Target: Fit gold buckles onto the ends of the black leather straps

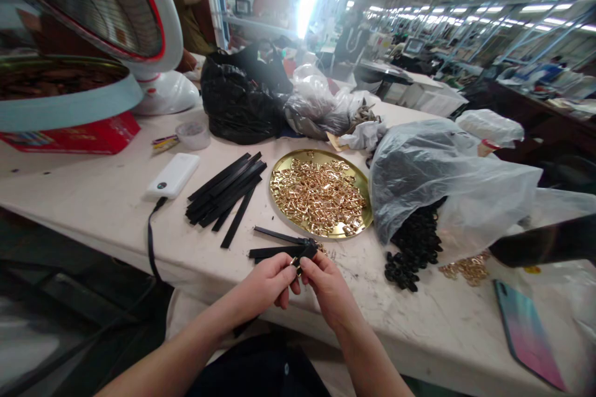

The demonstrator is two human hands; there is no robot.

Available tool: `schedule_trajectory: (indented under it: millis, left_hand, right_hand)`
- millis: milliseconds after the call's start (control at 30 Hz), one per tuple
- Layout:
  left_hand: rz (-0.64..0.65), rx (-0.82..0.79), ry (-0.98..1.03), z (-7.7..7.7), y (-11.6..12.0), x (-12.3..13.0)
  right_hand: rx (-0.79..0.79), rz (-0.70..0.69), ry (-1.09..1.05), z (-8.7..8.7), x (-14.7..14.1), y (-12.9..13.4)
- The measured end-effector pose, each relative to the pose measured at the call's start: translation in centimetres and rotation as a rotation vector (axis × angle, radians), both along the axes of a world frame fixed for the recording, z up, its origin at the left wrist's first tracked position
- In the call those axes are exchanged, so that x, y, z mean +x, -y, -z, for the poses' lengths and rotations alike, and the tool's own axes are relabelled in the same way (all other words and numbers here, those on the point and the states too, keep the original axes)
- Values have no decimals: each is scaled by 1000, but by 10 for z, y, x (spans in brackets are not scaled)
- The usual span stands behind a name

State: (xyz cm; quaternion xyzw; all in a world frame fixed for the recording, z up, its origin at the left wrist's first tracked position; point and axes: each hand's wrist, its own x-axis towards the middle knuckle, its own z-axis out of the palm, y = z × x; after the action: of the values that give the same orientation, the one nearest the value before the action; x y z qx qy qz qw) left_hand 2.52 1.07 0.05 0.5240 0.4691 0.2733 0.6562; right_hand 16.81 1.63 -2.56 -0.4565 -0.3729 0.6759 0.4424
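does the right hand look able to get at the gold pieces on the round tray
Likely yes: the gold pieces lie uncovered on the round tray ahead of the right hand, though that hand may first have to release the black strip.

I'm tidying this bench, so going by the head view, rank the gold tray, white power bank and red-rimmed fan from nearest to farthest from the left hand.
1. Gold tray: ahead of the left hand, slightly right.
2. White power bank: ahead, to its left.
3. Red-rimmed fan: farther back, far left.
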Motion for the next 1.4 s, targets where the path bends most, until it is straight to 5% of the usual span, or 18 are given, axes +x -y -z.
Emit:
schedule_trajectory:
  millis: [133,400,733,1033,1400]
  left_hand:
    - [39,10,15,-3,1,-4]
    - [57,-45,-27,-3,2,-5]
    - [17,-43,52,3,0,-1]
    - [16,-60,22,4,2,3]
    - [39,-28,-60,-1,5,3]
  right_hand:
    - [3,58,6,-2,-1,1]
    - [-220,81,-304,2,-2,-2]
    - [-24,32,-44,4,-3,4]
    - [-128,70,-166,3,1,4]
    - [85,-56,105,-7,8,8]
